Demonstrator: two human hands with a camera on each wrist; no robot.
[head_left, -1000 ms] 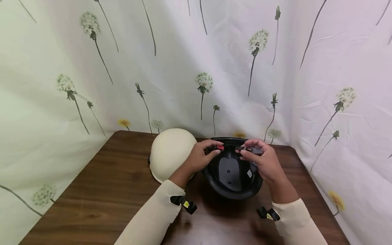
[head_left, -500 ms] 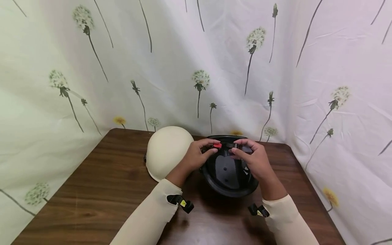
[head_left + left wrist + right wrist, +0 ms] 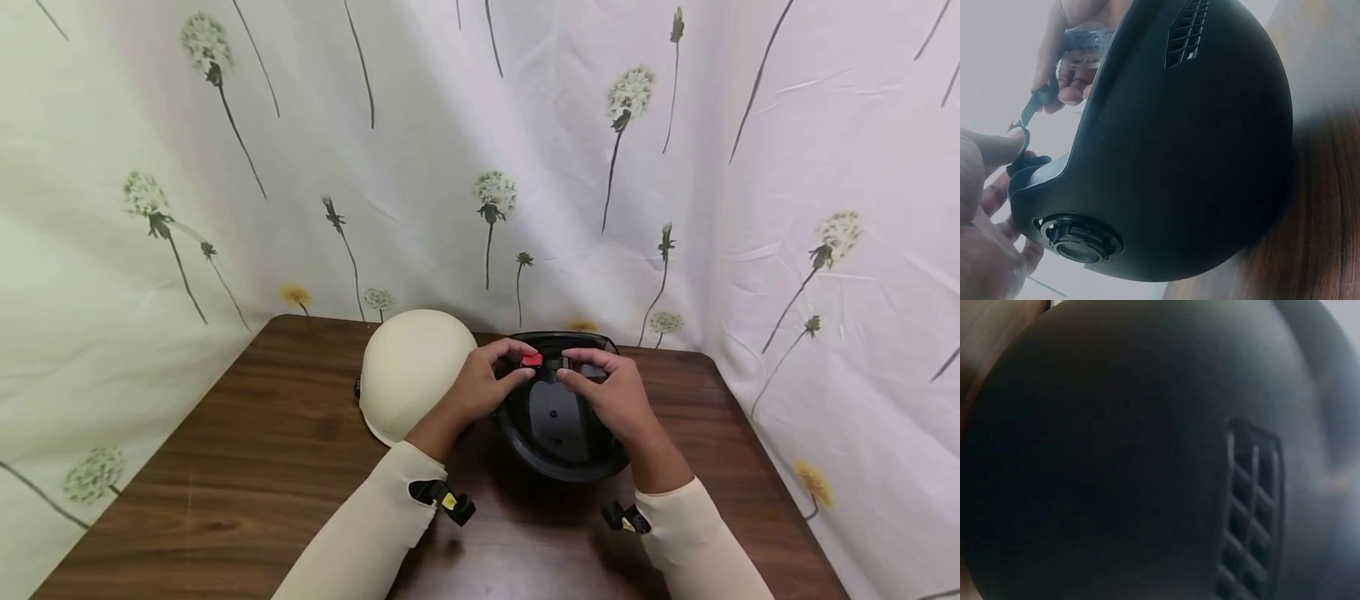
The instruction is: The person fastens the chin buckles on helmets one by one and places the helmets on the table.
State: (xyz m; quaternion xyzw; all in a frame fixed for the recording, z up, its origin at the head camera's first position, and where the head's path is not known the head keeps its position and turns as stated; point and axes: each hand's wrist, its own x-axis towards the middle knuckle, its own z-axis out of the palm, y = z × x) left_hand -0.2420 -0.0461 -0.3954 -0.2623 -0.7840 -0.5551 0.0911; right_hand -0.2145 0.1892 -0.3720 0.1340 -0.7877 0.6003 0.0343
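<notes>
A black helmet (image 3: 557, 437) lies upside down on the table, its hollow inside facing up. Over its far rim, my left hand (image 3: 480, 385) pinches a red buckle piece (image 3: 532, 361) between thumb and fingers. Close beside it, my right hand (image 3: 615, 396) pinches the dark end of a strap (image 3: 558, 364); the two pieces nearly meet, and whether they touch is unclear. In the left wrist view, a thin dark strap runs between the hands above the helmet shell (image 3: 1185, 144). The right wrist view holds mostly shell and a slatted vent (image 3: 1250, 512), with the right hand out of sight.
A cream helmet (image 3: 416, 375) sits dome up just left of the black one, behind my left forearm. Both stand near the back edge of the brown wooden table (image 3: 225, 467). A flower-printed cloth (image 3: 420, 167) hangs behind and on both sides.
My right hand has moved left, bringing the dark strap end close to the red buckle piece. The left hand stays nearly in place, and the red piece shows more. The head view has shifted slightly.
</notes>
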